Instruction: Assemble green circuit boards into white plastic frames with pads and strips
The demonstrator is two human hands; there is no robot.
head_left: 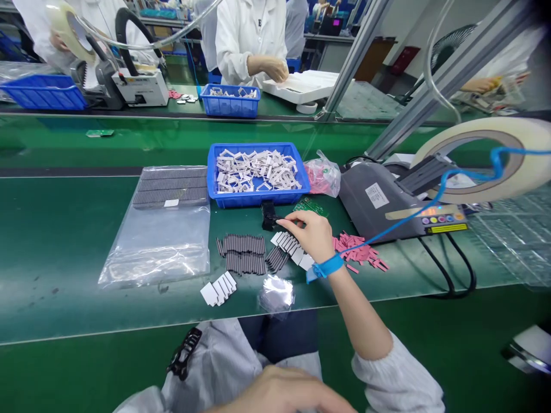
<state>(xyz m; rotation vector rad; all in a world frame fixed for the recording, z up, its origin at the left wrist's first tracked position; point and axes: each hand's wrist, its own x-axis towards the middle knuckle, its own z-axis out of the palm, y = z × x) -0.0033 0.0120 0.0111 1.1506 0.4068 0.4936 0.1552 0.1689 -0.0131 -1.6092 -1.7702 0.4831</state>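
My right grip [307, 235] hangs over the surface [64, 258], just below the front edge of the blue plastic tray [258, 198]. It is loosely open with the fingers stretched out, and the index fingertip [279, 221] is right by a small black piece [269, 215]. I cannot tell whether it has hold of that piece. Under my palm, a row of white-backed strips [288, 246] lies fanned out.

My left grip [279, 393] is low over my lap, well below the tray, loosely curled around nothing I can see.

The tray is full of white notched pieces [258, 171]. Below it lie dark ribbed strips [243, 252], with white rectangles [218, 288] and a crumpled piece of clear film [275, 293] further down. A clear plastic bag [155, 241] of dark strips lies to its left. To its right are a pink-filled bag [322, 175], a green circuit board [310, 206], loose pink pieces [357, 249] and a grey tape dispenser [379, 201].

Beyond the tray, a co-worker's hands [267, 67] work near a second blue tray [230, 100].
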